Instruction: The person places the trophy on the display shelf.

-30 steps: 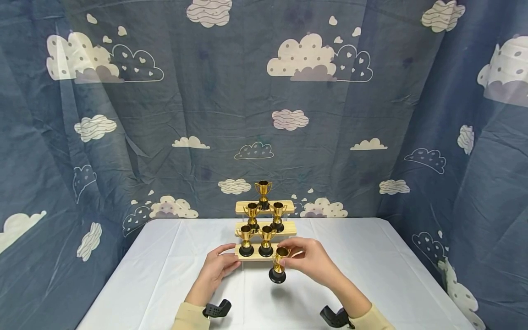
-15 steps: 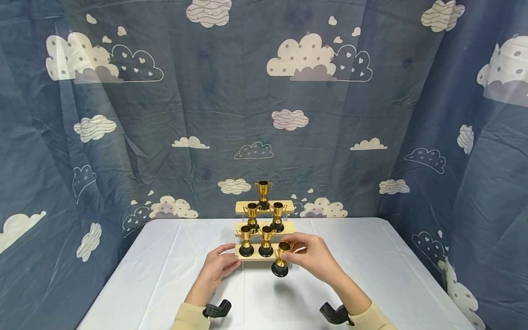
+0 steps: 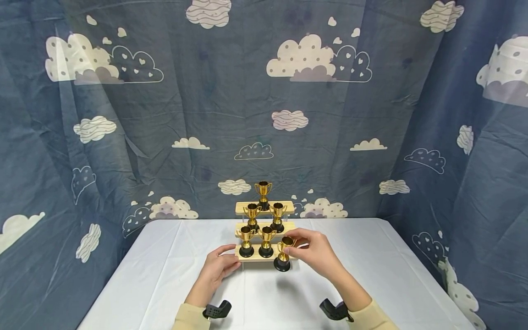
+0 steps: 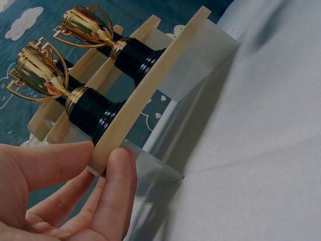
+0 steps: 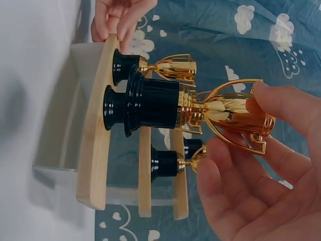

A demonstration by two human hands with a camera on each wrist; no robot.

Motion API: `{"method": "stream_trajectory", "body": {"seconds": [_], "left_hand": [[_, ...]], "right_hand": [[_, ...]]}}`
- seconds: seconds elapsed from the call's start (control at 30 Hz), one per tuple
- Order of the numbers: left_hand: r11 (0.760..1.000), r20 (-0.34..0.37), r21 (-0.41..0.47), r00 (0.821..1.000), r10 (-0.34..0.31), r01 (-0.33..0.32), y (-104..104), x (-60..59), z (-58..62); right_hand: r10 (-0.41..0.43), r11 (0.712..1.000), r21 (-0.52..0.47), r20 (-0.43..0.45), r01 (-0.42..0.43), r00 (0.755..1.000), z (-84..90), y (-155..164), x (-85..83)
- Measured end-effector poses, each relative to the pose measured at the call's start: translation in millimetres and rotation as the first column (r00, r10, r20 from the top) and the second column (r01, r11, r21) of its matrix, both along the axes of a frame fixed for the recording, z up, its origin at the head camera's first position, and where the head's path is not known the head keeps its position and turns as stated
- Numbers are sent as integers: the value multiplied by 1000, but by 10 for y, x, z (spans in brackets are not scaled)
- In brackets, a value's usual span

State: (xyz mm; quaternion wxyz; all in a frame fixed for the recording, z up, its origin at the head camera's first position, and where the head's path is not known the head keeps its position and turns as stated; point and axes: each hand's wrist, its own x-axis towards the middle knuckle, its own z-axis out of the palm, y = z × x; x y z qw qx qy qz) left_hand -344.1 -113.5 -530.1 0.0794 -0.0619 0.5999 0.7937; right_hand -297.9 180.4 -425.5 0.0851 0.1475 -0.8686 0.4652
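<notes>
While the right hand is pinching a gold trophy by its cup, hovering at the stepped stand's lowest step, the left hand is pinching that step's left end. A tilted base could be catching the edge and toppling neighbours. Behind it five trophies are standing: two, two, then one; six in all.

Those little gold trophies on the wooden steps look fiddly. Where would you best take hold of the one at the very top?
Probably by its gold cup, pinched from above. The top trophy stands upright and alone on the highest step of the wooden stand, with open air over it. The right hand holds its own trophy the same way, fingers on the cup, the heavy black base left free.
</notes>
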Motion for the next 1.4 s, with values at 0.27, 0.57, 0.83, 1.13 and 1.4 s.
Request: {"method": "stream_trajectory", "body": {"seconds": [0.27,0.57,0.83,1.13,1.4], "left_hand": [[1000,2,-6,1000,0,0,-3,0,-4],[1000,3,11,1000,-12,12,-11,-3,5],[1000,7,8,1000,-11,11,-16,2,12],[1000,11,2,1000,-5,5,-20,-15,0],[1000,5,9,1000,-5,5,-20,-34,-17]], "right_hand": [[-29,1000,-7,-12,29,1000,-41,34,-88],[-58,998,-21,-23,58,998,-71,54,-160],[-84,996,-10,-25,84,996,-83,67,-248],[-89,996,-1,-25,89,996,-128,95,-343],[-119,993,4,-14,119,993,-181,86,-419]]}}
